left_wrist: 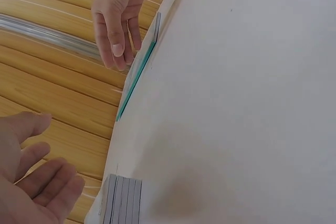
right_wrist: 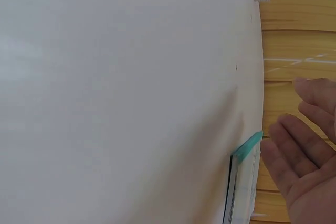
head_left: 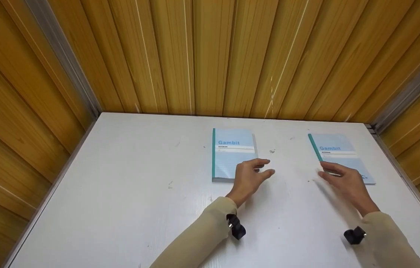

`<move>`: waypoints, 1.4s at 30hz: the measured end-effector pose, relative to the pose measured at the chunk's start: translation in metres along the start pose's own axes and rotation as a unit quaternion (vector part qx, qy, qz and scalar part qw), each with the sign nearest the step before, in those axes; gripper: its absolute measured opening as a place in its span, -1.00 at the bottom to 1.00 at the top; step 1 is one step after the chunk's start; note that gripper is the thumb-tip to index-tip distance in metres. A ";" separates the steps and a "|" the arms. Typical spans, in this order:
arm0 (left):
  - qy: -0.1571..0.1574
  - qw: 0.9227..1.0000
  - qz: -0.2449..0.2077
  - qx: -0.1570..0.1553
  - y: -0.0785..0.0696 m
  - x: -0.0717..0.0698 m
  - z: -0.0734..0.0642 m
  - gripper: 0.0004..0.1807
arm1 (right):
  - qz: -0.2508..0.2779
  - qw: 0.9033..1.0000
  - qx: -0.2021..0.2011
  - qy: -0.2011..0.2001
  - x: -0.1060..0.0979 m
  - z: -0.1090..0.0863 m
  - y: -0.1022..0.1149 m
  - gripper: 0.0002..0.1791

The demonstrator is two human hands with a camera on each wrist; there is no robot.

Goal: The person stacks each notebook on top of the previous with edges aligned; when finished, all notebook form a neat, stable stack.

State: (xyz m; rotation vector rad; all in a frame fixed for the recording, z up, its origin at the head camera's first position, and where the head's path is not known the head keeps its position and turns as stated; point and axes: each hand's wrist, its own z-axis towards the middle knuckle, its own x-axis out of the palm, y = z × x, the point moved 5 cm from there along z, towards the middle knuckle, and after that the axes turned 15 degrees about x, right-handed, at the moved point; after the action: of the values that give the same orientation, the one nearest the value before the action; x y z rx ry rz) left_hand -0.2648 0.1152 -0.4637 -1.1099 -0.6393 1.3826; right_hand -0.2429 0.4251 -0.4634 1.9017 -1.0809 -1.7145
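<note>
A stack of several light-blue notebooks (head_left: 232,158), marked "Gambit" with a green spine, lies flat near the middle of the table; its layered edges show in the left wrist view. My left hand (head_left: 248,178) hovers by the stack's lower right corner, fingers loosely bent, holding nothing. To the right lies another "Gambit" notebook (head_left: 334,147), much thinner than the stack. Above its lower left part is my right hand (head_left: 347,182), thumb and fingers apart with nothing between them. In the right wrist view this notebook's green spine (right_wrist: 248,146) sits just beside the right hand (right_wrist: 307,161).
The white table (head_left: 120,178) backs onto a wood-patterned panel wall (head_left: 210,59), with similar panels on both sides. A black wrist camera (head_left: 236,226) is strapped to the left sleeve, and another black camera (head_left: 354,235) to the right one.
</note>
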 end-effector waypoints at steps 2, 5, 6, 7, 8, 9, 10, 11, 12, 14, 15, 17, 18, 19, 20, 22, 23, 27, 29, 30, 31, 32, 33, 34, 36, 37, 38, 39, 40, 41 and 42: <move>0.004 1.000 -0.005 -0.002 0.002 0.007 0.001 -0.69 | -0.003 1.000 0.012 -0.006 -0.005 0.000 -0.006 -0.30; 0.006 1.000 -0.011 -0.006 0.005 0.016 0.003 -0.69 | -0.013 0.999 0.029 -0.014 -0.011 0.002 -0.016 -0.28; 0.006 1.000 -0.014 -0.010 0.006 0.019 0.004 -0.69 | -0.016 0.999 0.033 -0.015 -0.013 0.002 -0.018 -0.28; 0.006 1.000 -0.016 -0.011 0.007 0.022 0.005 -0.68 | -0.021 0.999 0.038 -0.018 -0.015 0.002 -0.021 -0.28; 0.005 1.000 -0.018 -0.014 0.008 0.025 0.005 -0.68 | -0.022 0.999 0.043 -0.021 -0.017 0.003 -0.024 -0.28; 0.005 1.000 -0.021 -0.017 0.008 0.027 0.006 -0.68 | -0.023 0.998 0.048 -0.023 -0.018 0.003 -0.027 -0.27; 0.006 1.000 -0.024 -0.018 0.008 0.030 0.007 -0.68 | -0.023 0.998 0.048 -0.027 -0.021 0.003 -0.029 -0.28; 0.007 0.999 -0.026 -0.017 0.008 0.033 0.007 -0.67 | -0.023 0.998 0.048 -0.033 -0.023 0.003 -0.032 -0.29; 0.010 0.999 -0.029 -0.018 0.008 0.036 0.008 -0.67 | -0.023 0.998 0.047 -0.039 -0.025 0.003 -0.034 -0.30; 0.018 0.999 -0.031 -0.019 0.008 0.043 0.009 -0.65 | -0.022 0.997 0.045 -0.052 -0.031 0.003 -0.039 -0.32; 0.023 0.999 -0.032 -0.020 0.008 0.045 0.010 -0.64 | -0.022 0.997 0.045 -0.056 -0.033 0.003 -0.041 -0.32; 0.032 0.999 -0.035 -0.026 0.007 0.051 0.011 -0.62 | -0.018 0.997 0.050 -0.058 -0.037 0.003 -0.047 -0.31; 0.038 0.998 -0.036 -0.030 0.007 0.054 0.011 -0.61 | -0.015 0.997 0.055 -0.057 -0.040 0.003 -0.050 -0.30; 0.042 0.998 -0.036 -0.033 0.007 0.057 0.012 -0.61 | -0.012 0.996 0.062 -0.055 -0.041 0.002 -0.053 -0.30; 0.047 0.998 -0.036 -0.036 0.007 0.059 0.012 -0.60 | -0.010 0.996 0.070 -0.054 -0.043 0.002 -0.057 -0.29; 0.053 0.997 -0.038 -0.041 0.006 0.064 0.013 -0.60 | -0.001 0.995 0.085 -0.050 -0.047 0.001 -0.062 -0.27; 0.055 0.997 -0.039 -0.043 0.006 0.067 0.014 -0.60 | 0.005 0.995 0.092 -0.049 -0.049 0.001 -0.065 -0.26; 0.065 0.996 -0.038 -0.045 0.004 0.076 0.015 -0.58 | 0.022 0.993 0.109 -0.047 -0.054 -0.001 -0.074 -0.23; 0.071 0.996 -0.041 -0.046 0.005 0.080 0.014 -0.57 | 0.024 0.992 0.111 -0.047 -0.055 -0.002 -0.078 -0.22; 0.075 0.995 -0.042 -0.047 0.005 0.082 0.014 -0.56 | 0.021 0.992 0.111 -0.048 -0.055 -0.002 -0.079 -0.22; 0.079 0.995 -0.043 -0.046 0.005 0.084 0.013 -0.56 | 0.017 0.992 0.110 -0.050 -0.056 -0.003 -0.080 -0.21; 0.082 0.995 -0.045 -0.046 0.005 0.086 0.012 -0.55 | 0.014 0.992 0.110 -0.052 -0.056 -0.003 -0.081 -0.21; 0.085 0.994 -0.047 -0.046 0.006 0.087 0.011 -0.55 | 0.013 0.993 0.109 -0.053 -0.057 -0.004 -0.083 -0.21; 0.087 0.994 -0.048 -0.044 0.006 0.088 0.010 -0.54 | 0.010 0.992 0.110 -0.053 -0.057 -0.004 -0.084 -0.21; 0.091 0.994 -0.048 -0.040 0.007 0.090 0.009 -0.54 | 0.007 0.993 0.109 -0.054 -0.058 -0.004 -0.086 -0.21; 0.091 0.994 -0.048 -0.038 0.007 0.091 0.009 -0.54 | 0.006 0.992 0.109 -0.054 -0.058 -0.004 -0.087 -0.20; 0.092 0.994 -0.050 -0.037 0.008 0.092 0.008 -0.54 | 0.005 0.992 0.111 -0.053 -0.059 -0.004 -0.088 -0.19; 0.091 0.994 -0.051 -0.036 0.008 0.092 0.008 -0.54 | 0.004 0.992 0.112 -0.051 -0.059 -0.004 -0.089 -0.18; 0.092 0.994 -0.054 -0.036 0.008 0.092 0.008 -0.54 | 0.000 0.992 0.114 -0.049 -0.060 -0.004 -0.090 -0.16; 0.092 0.993 -0.058 -0.036 0.009 0.093 0.008 -0.54 | -0.004 0.992 0.115 -0.049 -0.061 -0.004 -0.090 -0.15; 0.092 0.993 -0.062 -0.037 0.009 0.093 0.008 -0.54 | -0.010 0.992 0.118 -0.048 -0.061 -0.003 -0.090 -0.14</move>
State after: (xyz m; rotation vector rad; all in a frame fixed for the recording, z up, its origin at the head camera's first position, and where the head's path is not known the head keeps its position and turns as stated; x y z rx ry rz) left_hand -0.2623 0.2053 -0.4912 -1.2191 -0.6188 1.1441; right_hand -0.2113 0.5274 -0.4847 1.9893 -1.3587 -1.7732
